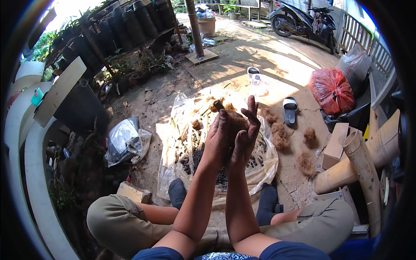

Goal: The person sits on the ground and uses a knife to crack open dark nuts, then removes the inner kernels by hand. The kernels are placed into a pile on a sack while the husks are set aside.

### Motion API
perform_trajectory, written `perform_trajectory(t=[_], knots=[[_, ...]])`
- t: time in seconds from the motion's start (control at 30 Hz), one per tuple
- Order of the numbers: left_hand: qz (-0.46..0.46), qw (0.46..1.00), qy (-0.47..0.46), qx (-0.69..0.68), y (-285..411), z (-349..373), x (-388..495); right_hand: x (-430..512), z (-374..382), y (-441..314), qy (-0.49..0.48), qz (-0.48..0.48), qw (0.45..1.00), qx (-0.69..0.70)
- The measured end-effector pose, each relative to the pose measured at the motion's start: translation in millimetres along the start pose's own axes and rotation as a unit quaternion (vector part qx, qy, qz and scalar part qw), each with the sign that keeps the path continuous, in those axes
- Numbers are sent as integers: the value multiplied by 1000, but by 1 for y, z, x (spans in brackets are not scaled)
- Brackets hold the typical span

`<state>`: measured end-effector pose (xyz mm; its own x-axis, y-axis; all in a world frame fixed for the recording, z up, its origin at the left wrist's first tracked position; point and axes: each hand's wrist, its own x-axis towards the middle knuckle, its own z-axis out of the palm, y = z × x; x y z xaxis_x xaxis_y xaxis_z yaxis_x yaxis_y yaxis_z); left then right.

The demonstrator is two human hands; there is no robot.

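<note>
Between my two palms I hold a rounded ball wrapped in brown fibre (pixel 236 121). My left hand (pixel 218 138) cups its left side, and my right hand (pixel 247 136) presses on the right with its fingers pointing up. Soil darkens both hands. Below them a clear plastic sheet (pixel 169 165) is spread on the ground, bearing dark crumbly soil (pixel 196 156). Toward its far side lie several pale brown fibre-wrapped balls (pixel 196 124), some partly hidden by my hands. Loose clumps of brown fibre (pixel 280 135) sit just right of the sheet.
Slide sandals (pixel 289 111) lie ahead on the cracked concrete. A red plastic bag (pixel 332 91), a cardboard box (pixel 336 144) and bamboo poles (pixel 357 165) stand at right. At left are a plastic bag (pixel 128 141) and a stone block (pixel 134 192). A motorbike (pixel 304 24) is parked beyond.
</note>
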<state>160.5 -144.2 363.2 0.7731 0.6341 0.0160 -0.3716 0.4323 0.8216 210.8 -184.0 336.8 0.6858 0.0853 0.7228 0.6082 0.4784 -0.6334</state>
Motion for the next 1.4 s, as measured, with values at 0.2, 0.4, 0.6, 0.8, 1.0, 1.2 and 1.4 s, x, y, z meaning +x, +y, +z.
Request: perform_trajectory(t=[0.2, 0.4, 0.6, 0.8, 1.0, 1.2, 1.4], knots=[[48, 995, -55, 62, -3, -18, 5, -4, 8, -13, 39, 181, 961, 204], [49, 981, -182, -36, -17, -37, 9, -5, -2, -9, 100, 350, 894, 262], [200, 945, -188, 178, -15, -42, 22, -3, -7, -8, 68, 466, 794, 384], [216, 963, -87, 133, -22, -42, 25, -10, 2, -9, 48, 399, 880, 254], [85, 992, -75, 52, -24, -11, 9, -6, 2, -7, 115, 236, 958, 113], [75, 991, 29, 103, -10, -8, 4, 2, -4, -1, -10, 163, 984, -64], [-62, 964, -13, -260, -10, -42, 17, -1, -10, 2, -88, 140, 978, 126]])
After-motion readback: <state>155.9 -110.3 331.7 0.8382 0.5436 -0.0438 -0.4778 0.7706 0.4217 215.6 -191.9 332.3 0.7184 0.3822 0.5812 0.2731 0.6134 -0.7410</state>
